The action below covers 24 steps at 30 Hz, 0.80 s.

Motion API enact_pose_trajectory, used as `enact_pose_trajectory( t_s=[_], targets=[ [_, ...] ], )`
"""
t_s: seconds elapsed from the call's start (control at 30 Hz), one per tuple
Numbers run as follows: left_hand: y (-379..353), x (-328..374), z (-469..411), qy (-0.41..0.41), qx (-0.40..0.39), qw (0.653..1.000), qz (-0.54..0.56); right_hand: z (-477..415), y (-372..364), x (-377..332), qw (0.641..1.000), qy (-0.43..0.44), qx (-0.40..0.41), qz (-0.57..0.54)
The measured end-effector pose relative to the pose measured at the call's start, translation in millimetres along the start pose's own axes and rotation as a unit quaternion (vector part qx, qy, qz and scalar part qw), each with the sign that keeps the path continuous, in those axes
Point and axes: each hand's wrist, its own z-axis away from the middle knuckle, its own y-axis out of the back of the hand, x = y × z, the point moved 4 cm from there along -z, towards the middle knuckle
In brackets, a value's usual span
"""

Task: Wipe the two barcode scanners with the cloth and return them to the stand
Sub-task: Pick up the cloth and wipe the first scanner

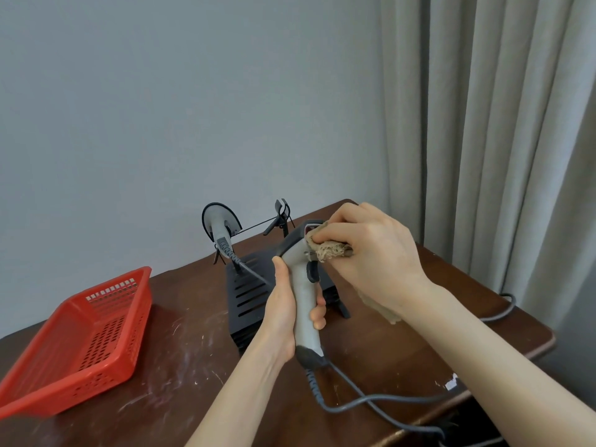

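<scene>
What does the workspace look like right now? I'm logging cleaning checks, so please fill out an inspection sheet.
Surface: dark brown wooden table, scratched, with pale smears.
Job's things: grey handheld barcode scanner held upright above the table; beige cloth pressed at its head; second grey scanner sitting in the black slotted metal stand; the stand's right cradle is empty.
Clutter: empty red perforated plastic basket at left.
Grippers: left hand wraps the handle; right hand grips the cloth.
Cables: grey cord trails off the table's near edge; another cable hangs off the right edge.
Surroundings: grey wall, beige curtain.
</scene>
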Motion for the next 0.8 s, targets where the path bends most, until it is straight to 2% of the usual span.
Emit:
enact_pose_trajectory(
  t_s=[0.13,0.27,0.33,0.4,0.47,0.57,0.63,0.73,0.8],
  targets=[
    [3.3,2.6,-1.7,-0.005,0.004,1.000,-0.014,1.6,0.7,6.7,0.999,-0.012,-0.019,0.036],
    [4.2,-0.7,0.4,0.007,-0.005,0.999,-0.032,-1.5,7.5,21.3,0.981,-0.113,-0.094,0.125],
    [3.3,-1.8,1.0,-0.001,-0.007,1.000,-0.009,-2.8,14.8,23.3,0.978,-0.142,-0.069,0.136],
    [2.9,-2.2,-0.3,-0.012,-0.008,1.000,0.012,-2.1,20.6,21.8,0.986,-0.147,-0.023,0.078],
    [1.7,-3.0,-0.5,-0.016,-0.010,1.000,0.021,-0.6,17.4,10.6,0.993,-0.116,0.003,-0.004],
    [-3.9,-6.6,0.9,-0.004,-0.010,0.999,0.038,4.1,4.4,-8.6,0.995,-0.062,-0.010,-0.075],
    [-4.1,-6.2,1.5,-0.008,-0.004,0.999,0.051,8.2,-2.5,-7.5,0.998,-0.045,-0.011,-0.043],
    [0.6,-4.9,2.0,-0.015,0.009,1.000,0.022,7.4,-1.5,12.5,0.992,-0.104,-0.036,0.062],
    [1.4,-5.6,2.6,-0.016,0.013,1.000,0.009,6.1,2.2,14.2,0.992,-0.120,-0.012,0.045]
  ],
)
